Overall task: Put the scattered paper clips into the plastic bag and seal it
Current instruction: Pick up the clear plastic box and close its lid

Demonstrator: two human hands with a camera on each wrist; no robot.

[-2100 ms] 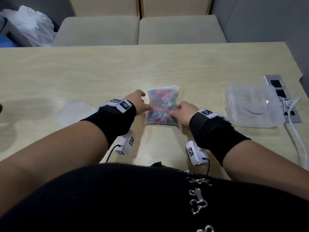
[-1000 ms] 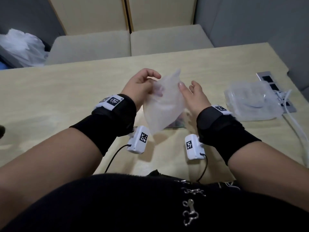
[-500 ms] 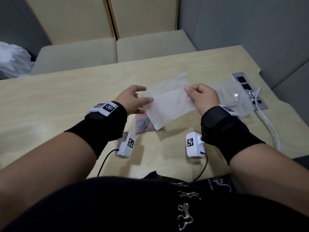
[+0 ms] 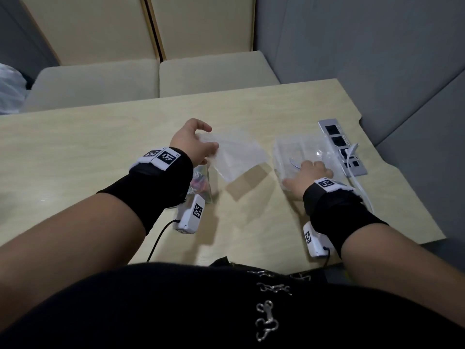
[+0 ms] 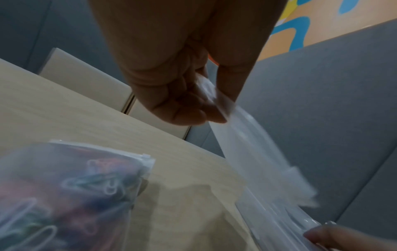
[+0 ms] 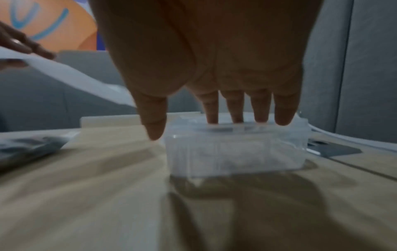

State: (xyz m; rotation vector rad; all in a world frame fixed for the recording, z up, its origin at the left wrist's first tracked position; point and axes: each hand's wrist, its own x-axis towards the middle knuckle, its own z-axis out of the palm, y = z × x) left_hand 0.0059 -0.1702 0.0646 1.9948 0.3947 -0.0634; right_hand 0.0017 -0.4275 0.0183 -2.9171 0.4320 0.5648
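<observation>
My left hand [image 4: 201, 147] pinches one corner of an empty frosted plastic bag [image 4: 237, 157], which hangs above the table; the pinch shows in the left wrist view [image 5: 214, 108]. Under that wrist a second bag, filled with coloured paper clips [image 4: 201, 182], lies flat on the table [image 5: 64, 195]. My right hand [image 4: 308, 171] reaches onto a clear plastic box [image 4: 297, 149] at the right. Its fingers [image 6: 260, 110] are straight and touch the box [image 6: 236, 152] on top, with the thumb beside its left wall. The empty bag [image 6: 64, 74] is off to the left of that hand.
A grey power strip [image 4: 338, 144] with a white cable [image 4: 361, 185] lies just right of the box, near the table's notched right edge. Two beige seats [image 4: 151, 76] stand beyond the far edge, and a white bag [image 4: 10, 89] sits at far left.
My right hand has let go of the empty bag and moved right onto the clear box. The left hand keeps the bag, now hanging from one corner. The view has turned right.
</observation>
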